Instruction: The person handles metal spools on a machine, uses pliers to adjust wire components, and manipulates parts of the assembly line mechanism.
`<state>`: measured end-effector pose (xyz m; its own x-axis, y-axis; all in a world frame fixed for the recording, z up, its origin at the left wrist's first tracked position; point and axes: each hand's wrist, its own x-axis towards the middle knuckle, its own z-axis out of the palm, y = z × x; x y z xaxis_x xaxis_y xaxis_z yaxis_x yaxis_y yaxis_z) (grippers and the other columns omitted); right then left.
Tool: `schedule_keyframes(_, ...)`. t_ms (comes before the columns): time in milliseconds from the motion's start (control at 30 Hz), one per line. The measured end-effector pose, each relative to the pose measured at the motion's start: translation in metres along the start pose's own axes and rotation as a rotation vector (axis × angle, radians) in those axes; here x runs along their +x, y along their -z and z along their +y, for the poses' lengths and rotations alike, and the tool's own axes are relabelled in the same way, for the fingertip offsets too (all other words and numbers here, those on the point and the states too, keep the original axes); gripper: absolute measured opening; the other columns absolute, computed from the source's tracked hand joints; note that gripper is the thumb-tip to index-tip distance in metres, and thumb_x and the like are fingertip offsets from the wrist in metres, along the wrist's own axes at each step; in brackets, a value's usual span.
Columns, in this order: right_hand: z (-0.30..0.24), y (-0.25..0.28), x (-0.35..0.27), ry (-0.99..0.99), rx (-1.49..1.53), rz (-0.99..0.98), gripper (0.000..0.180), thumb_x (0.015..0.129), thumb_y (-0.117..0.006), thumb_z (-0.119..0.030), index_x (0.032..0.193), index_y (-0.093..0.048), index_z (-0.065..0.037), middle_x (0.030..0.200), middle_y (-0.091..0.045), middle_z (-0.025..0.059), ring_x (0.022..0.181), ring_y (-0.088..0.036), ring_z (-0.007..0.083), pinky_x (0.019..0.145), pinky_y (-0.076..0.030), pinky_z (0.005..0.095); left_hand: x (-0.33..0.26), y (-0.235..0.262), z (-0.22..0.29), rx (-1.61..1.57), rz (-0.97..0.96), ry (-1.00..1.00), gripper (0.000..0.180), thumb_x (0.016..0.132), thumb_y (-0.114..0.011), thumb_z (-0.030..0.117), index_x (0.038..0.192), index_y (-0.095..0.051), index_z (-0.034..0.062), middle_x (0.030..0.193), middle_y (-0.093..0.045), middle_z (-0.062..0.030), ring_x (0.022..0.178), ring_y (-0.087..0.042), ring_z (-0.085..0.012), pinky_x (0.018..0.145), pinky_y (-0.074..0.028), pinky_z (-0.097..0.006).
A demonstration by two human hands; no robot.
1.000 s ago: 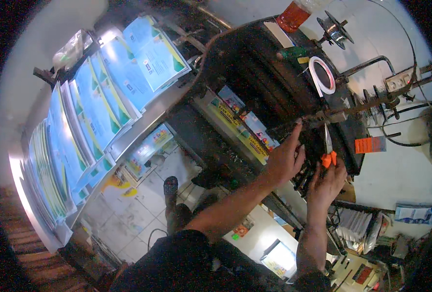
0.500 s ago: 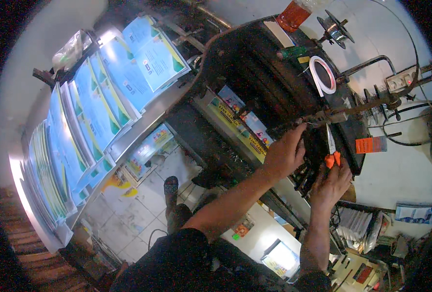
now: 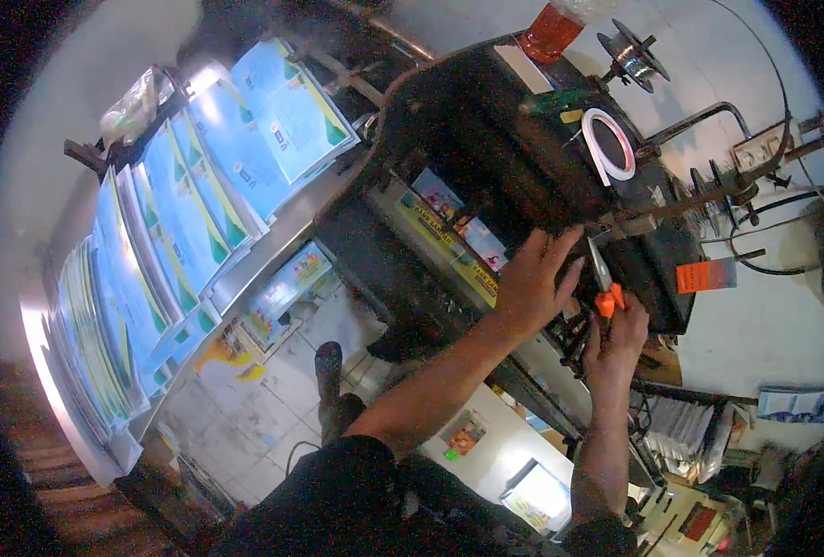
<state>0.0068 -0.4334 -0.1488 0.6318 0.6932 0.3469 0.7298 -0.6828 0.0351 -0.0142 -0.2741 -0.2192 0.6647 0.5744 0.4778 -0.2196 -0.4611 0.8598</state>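
My right hand (image 3: 618, 345) grips the orange handles of a pair of scissors (image 3: 609, 302), whose silvery blades point up at the metal head of a dark machine (image 3: 486, 121). To the left of the blades is my left hand (image 3: 529, 295), its fingers stretched toward the machine head and its thumb apart from them. Nothing shows in this hand, though the dark machine parts partly hide its fingertips. Beside the left hand, a ledge on the machine carries yellow and pink printed sheets (image 3: 475, 243).
Stacks of blue printed booklets (image 3: 175, 223) lie on a long table at left. On the machine's far top sit a roll of white tape (image 3: 623, 153), a green-handled tool (image 3: 556, 100) and a container of reddish liquid (image 3: 551, 35). A wire spool (image 3: 633, 58) stands beside them.
The scissors and my right hand have shifted a little left, nearer to my left hand. My left hand has moved slightly left, and its fingers look more spread.
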Motion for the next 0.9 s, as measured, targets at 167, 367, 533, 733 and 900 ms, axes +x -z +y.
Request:
schedule_keyframes(167,-0.007,0.0,-0.003,-0.033,0.116,0.014,0.04,0.079,-0.063,-0.007,0.116,-0.052,0.002,0.125,-0.047,0.0237,0.114,-0.046,0.042,0.097,-0.036,0.0483,0.014,0.0,-0.004,0.024,0.272,-0.274,0.033,0.079,-0.066,0.01,0.111,-0.059,0.0085,0.093,-0.058,-0.0145,0.083,-0.054,-0.0344,0.077,-0.043,-0.044)
schedule_keyframes(367,-0.017,0.028,-0.003,-0.18,0.261,-0.093,0.039,0.08,-0.065,-0.008,0.116,-0.055,0.0,0.122,-0.05,0.0232,0.113,-0.048,0.0416,0.098,-0.039,0.0455,-0.001,-0.004,-0.008,0.051,0.041,-0.2,0.027,0.079,-0.061,0.006,0.106,-0.059,0.0044,0.081,-0.058,-0.0124,0.08,-0.056,-0.0338,0.067,-0.041,-0.046)
schedule_keyframes(533,-0.005,0.026,-0.013,-0.242,0.223,-0.11,0.041,0.08,-0.066,-0.009,0.118,-0.054,0.0,0.123,-0.05,0.0223,0.114,-0.049,0.0398,0.099,-0.039,0.0449,-0.008,-0.013,-0.003,0.019,-0.02,-0.13,0.036,0.078,-0.061,0.007,0.113,-0.057,0.0045,0.083,-0.059,-0.0134,0.081,-0.056,-0.0344,0.071,-0.043,-0.047)
schedule_keyframes(733,-0.004,0.045,-0.004,-0.488,0.888,-0.356,0.051,0.082,-0.06,-0.007,0.13,-0.045,0.003,0.128,-0.05,0.0151,0.12,-0.046,0.0233,0.099,-0.036,0.0335,-0.016,-0.015,-0.01,0.023,-0.094,-0.043,0.047,0.075,-0.063,0.007,0.122,-0.053,0.0047,0.093,-0.06,-0.0157,0.092,-0.056,-0.036,0.08,-0.045,-0.045)
schedule_keyframes(900,0.023,-0.007,-0.042,-0.181,0.504,-0.032,0.046,0.087,-0.057,-0.007,0.131,-0.046,0.001,0.133,-0.047,0.0147,0.115,-0.05,0.0267,0.098,-0.04,0.0364,-0.009,-0.017,-0.008,0.11,0.093,-0.134,0.043,0.079,-0.063,0.006,0.121,-0.053,0.0058,0.091,-0.061,-0.0155,0.081,-0.061,-0.0356,0.069,-0.05,-0.046)
